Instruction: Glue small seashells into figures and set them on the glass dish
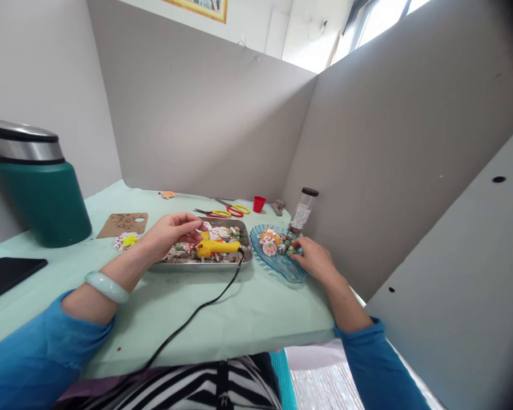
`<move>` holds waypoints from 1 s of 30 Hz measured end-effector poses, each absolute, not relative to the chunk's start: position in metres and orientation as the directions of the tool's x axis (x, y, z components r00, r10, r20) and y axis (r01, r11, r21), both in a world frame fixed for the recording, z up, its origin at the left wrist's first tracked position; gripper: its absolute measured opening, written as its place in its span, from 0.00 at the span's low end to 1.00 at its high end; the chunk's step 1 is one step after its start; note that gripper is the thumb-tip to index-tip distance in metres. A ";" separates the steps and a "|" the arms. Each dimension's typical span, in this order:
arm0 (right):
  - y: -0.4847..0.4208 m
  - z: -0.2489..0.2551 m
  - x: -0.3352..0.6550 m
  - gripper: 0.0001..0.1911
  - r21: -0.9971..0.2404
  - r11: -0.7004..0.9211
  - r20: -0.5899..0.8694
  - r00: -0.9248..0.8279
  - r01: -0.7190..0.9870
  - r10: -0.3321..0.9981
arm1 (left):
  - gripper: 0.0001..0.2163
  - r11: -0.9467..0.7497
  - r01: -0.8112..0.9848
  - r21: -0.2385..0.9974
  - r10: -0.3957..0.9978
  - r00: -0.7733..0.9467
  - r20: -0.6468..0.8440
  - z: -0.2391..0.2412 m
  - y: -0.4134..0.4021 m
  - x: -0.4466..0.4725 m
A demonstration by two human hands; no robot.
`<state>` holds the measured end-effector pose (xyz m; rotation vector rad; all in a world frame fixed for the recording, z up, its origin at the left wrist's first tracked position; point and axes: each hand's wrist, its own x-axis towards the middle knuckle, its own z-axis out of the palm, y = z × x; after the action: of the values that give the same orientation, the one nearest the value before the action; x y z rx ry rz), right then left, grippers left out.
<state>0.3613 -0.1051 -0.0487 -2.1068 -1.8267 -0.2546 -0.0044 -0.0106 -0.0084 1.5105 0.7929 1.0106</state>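
Note:
My left hand (171, 232) hovers over the metal tray (248, 259) of shells, fingers curled together near the back of a yellow glue gun (217, 247) that lies across the tray; whether it grips anything is unclear. The gun's black cord (188, 322) runs toward me over the table. My right hand (314, 259) rests at the near right rim of a blue glass dish (282, 266) holding several shells, its fingertips pinched on a small shell at the dish's edge.
A green bin with a steel lid (38, 188) stands at the left. A black pad (6, 273), a brown card (123, 224), scissors (233, 209), a red cup (259, 204) and a clear jar (304, 210) lie around. Grey partition walls enclose the mint table (248, 313).

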 end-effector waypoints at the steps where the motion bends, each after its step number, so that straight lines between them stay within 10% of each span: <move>1: -0.106 -0.050 0.363 0.11 -0.141 -0.117 0.357 0.161 0.983 0.920 | 0.13 -0.177 -0.040 0.983 0.893 0.415 0.178 -0.008 -0.011 -0.004; 30: -0.105 -0.058 0.373 0.10 -0.177 -0.081 0.404 0.148 0.981 0.903 | 0.13 -0.182 0.010 0.983 0.898 0.408 0.163 -0.011 -0.007 -0.006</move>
<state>0.3727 -0.1047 -0.0581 -2.0320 -1.7999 -0.2647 -0.0058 -0.0074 -0.0115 1.5413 0.8360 0.9904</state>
